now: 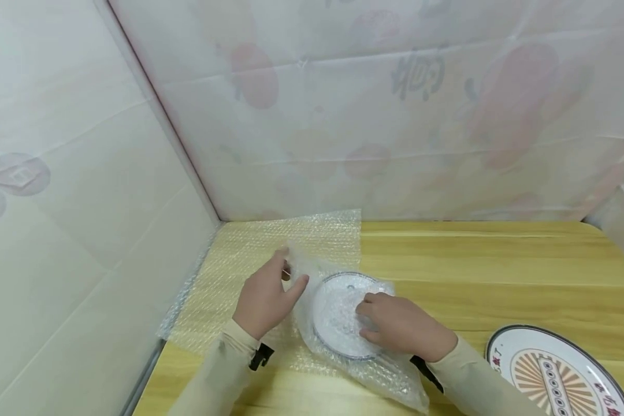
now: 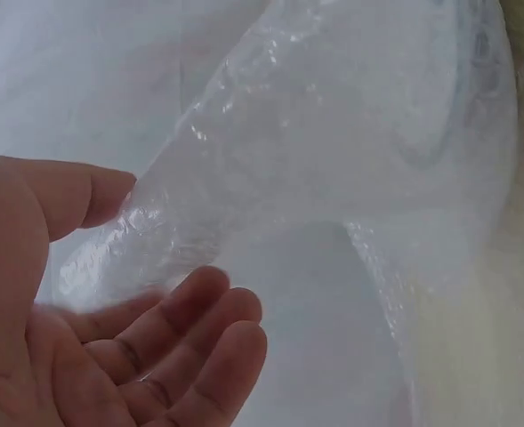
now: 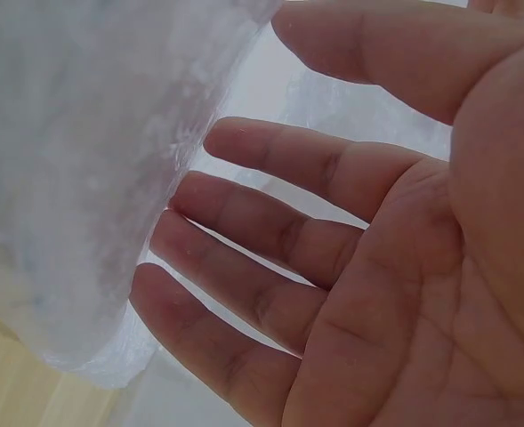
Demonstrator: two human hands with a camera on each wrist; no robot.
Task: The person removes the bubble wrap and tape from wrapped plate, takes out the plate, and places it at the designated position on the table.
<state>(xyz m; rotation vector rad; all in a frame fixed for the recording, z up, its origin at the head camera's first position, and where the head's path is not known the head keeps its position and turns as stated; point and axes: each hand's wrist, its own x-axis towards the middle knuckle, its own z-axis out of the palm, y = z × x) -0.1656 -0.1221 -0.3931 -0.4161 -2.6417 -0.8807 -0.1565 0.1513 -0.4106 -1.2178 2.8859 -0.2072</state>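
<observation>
In the head view, a round white plate point(image 1: 330, 306) with a dark patterned rim lies under translucent bubble wrap point(image 1: 390, 378). My left hand point(image 1: 267, 296) is at the wrap's upper left corner. Its thumb and fingers are apart in the left wrist view, with the edge of the bubble wrap point(image 2: 270, 133) running between them and the thumb tip right at that edge. Over the plate's right side, my right hand point(image 1: 403, 323) rests on the wrap. In the right wrist view, its nearly straight fingers point(image 3: 244, 240) have their tips against a raised fold of bubble wrap point(image 3: 75, 178).
Another sheet of bubble wrap point(image 1: 229, 283) lies flat at the table's left, its edge up against the left wall panel point(image 1: 83, 219). A larger printed plate point(image 1: 504, 358) sits at the lower right of the wooden table point(image 1: 463, 271). Behind stands a pale printed back panel point(image 1: 312, 133).
</observation>
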